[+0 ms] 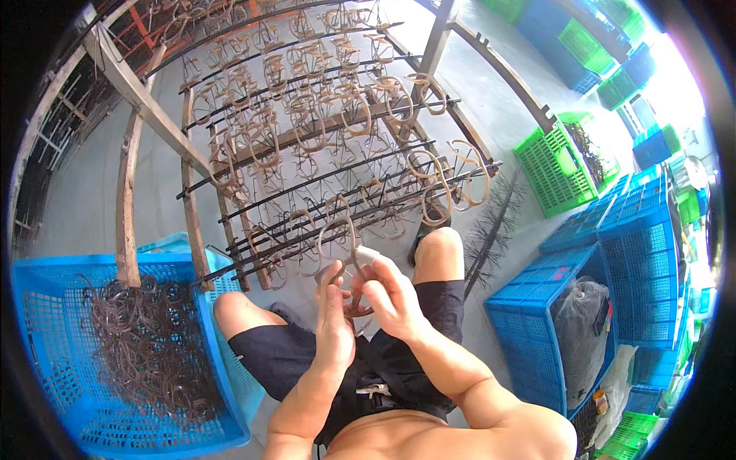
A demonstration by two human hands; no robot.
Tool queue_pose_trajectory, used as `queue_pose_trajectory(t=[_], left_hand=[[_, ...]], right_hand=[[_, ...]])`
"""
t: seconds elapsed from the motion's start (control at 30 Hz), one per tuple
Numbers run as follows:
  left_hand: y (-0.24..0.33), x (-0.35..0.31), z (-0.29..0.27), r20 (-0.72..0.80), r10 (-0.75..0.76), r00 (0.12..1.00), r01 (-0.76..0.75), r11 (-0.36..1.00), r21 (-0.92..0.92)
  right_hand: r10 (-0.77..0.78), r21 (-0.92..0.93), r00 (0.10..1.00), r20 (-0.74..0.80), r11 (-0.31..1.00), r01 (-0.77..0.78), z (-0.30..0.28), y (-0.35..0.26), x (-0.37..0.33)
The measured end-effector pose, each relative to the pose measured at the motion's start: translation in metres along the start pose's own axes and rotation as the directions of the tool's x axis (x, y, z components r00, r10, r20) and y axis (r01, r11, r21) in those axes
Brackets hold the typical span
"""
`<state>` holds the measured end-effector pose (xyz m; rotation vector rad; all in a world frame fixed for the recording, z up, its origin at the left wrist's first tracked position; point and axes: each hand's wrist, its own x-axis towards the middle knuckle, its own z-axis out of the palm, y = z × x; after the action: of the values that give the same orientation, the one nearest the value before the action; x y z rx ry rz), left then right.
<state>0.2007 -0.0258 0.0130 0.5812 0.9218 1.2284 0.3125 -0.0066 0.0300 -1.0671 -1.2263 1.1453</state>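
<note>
In front of my lap, my left hand [335,333] and my right hand [393,300] are close together, fingers bent around a thin brown curved hoop [358,310]. A white wrap [367,254] covers a fingertip of my right hand. Just beyond my fingers stands a rack with black pronged bars [307,184], on which many pale brown hoops [435,180] hang in rows. To my left, a blue plastic basket [46,330] holds a tangled heap of dark brown curved pieces [153,345]. My fingers partly hide the held hoop, so its full shape is unclear.
Wooden posts [126,199] rise at the rack's left. A loose black pronged bar [494,230] lies right of my knee. Farther right are a green crate [556,169] with dark pieces and a blue crate [525,330] holding a clear plastic bag [580,337], beside stacked blue crates [640,261].
</note>
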Motion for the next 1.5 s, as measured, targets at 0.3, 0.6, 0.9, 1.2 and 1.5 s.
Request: queue_pose_trajectory(t=[0.3, 0.6, 0.9, 1.2, 1.5], left_hand=[[0.009, -0.012, -0.014, -0.091, -0.042, 0.995, 0.038, 0.998, -0.045], [0.016, -0.011, -0.029, -0.059, -0.164, 0.985, 0.152, 0.975, -0.163], [0.007, -0.010, -0.042, 0.017, -0.284, 0.959, 0.281, 0.932, -0.229], [0.007, -0.010, -0.063, -0.094, -0.330, 0.939, 0.338, 0.936, 0.096], [0.021, -0.012, -0.064, 0.062, -0.100, 0.993, 0.096, 0.993, 0.071]], right_hand=[[0.058, 0.150, 0.762, -0.645, 0.987, 0.052, -0.028, 0.037, 0.069], [0.239, 0.360, 0.746, -0.621, 0.933, 0.000, -0.025, 0.053, 0.092], [0.205, 0.391, 0.746, -0.634, 0.917, 0.080, -0.013, 0.058, 0.093], [0.107, 0.108, 0.821, -0.560, 0.993, -0.055, -0.011, 0.062, 0.094], [-0.139, -0.299, 0.828, -0.543, 0.953, -0.037, -0.027, 0.059, 0.097]])
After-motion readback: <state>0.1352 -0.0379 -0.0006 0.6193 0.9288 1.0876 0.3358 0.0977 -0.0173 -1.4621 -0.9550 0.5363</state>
